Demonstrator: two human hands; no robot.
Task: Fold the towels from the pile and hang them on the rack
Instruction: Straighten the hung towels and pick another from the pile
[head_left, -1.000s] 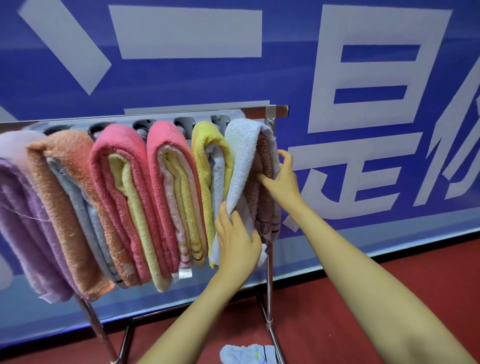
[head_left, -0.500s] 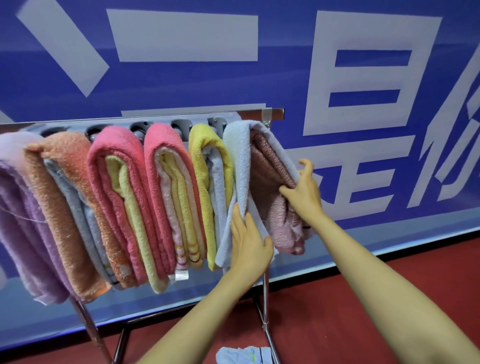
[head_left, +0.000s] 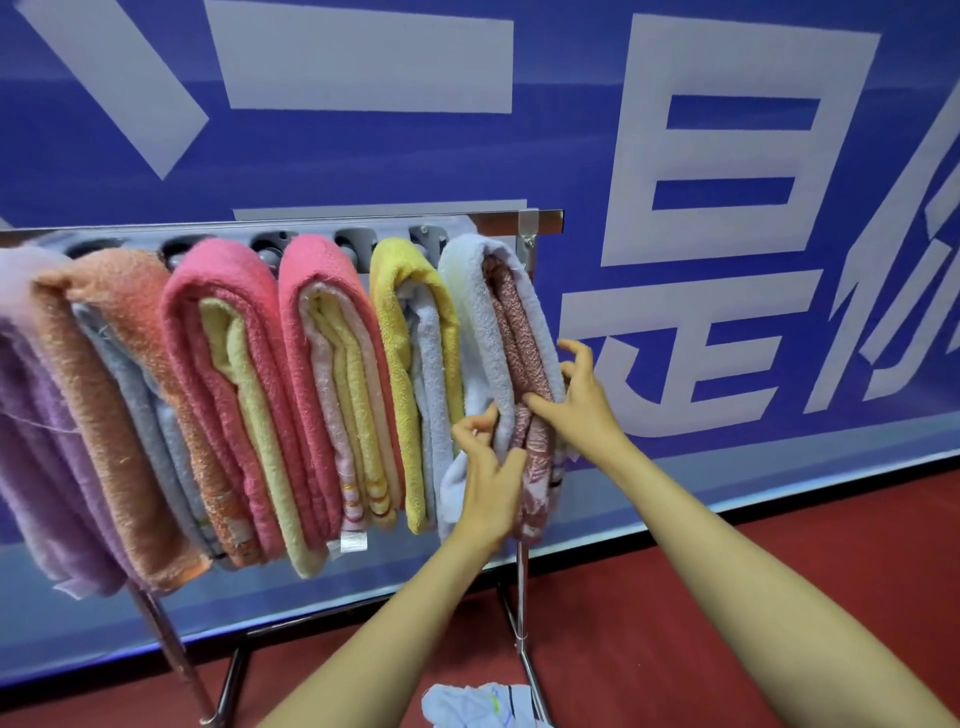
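Several folded towels hang side by side on the metal rack (head_left: 540, 221): lilac, orange, two pink ones, yellow, and at the right end a white towel (head_left: 470, 312) wrapped over a mauve towel (head_left: 519, 348). My left hand (head_left: 488, 473) grips the lower part of the white towel, with the thumb across its front and the fingers curled at its left side. My right hand (head_left: 584, 395) pinches the bundle's right side, its thumb pressing on the mauve layers while the index finger sticks up loosely.
The rack's thin metal legs (head_left: 522, 597) stand on a red floor (head_left: 649, 597) in front of a blue banner wall (head_left: 727, 156). A crumpled white cloth (head_left: 478, 704) lies on the floor by the right leg. Open floor extends to the right.
The mauve layers, pulled out to the right half a second ago, are now pressed back in under the white towel. My right hand moved left with them; my left hand shifted slightly up.
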